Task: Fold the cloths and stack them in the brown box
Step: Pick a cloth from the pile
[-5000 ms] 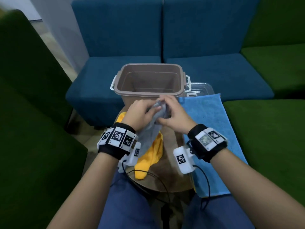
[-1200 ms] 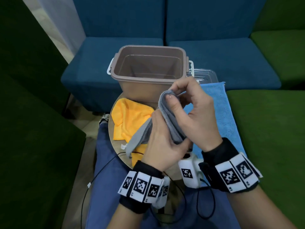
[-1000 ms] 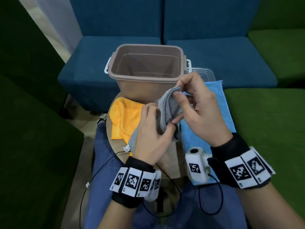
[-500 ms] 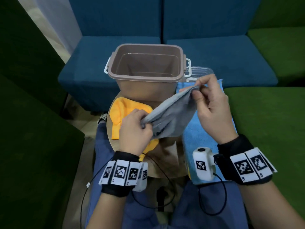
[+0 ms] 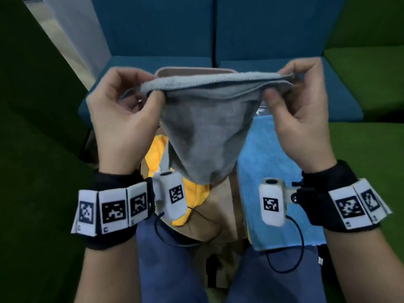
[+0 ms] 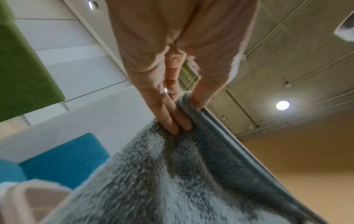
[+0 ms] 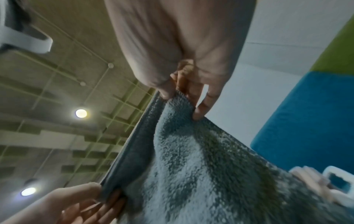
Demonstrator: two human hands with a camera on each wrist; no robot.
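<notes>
The left hand point(image 5: 122, 119) sits at about 9 o'clock in the head view, thumb and curled fingers pinching one top corner of the grey cloth point(image 5: 203, 136); the left wrist view shows two fingertips point(image 6: 178, 121) pressed into the pile with the thumb on the other side. The cloth hangs in the air between the hands, its top edge pulled taut and level, its body sagging to a point toward 6 o'clock. Behind the taut edge, at 12 o'clock, only a strip of the brown box point(image 5: 192, 72) rim shows. Below the cloth an orange cloth point(image 5: 192, 197) lies on the small table point(image 5: 220, 217). The blue cloth point(image 5: 260, 162) lies at 4 o'clock. The right hand point(image 5: 301, 119), at 3 o'clock, pinches the opposite top corner.
</notes>
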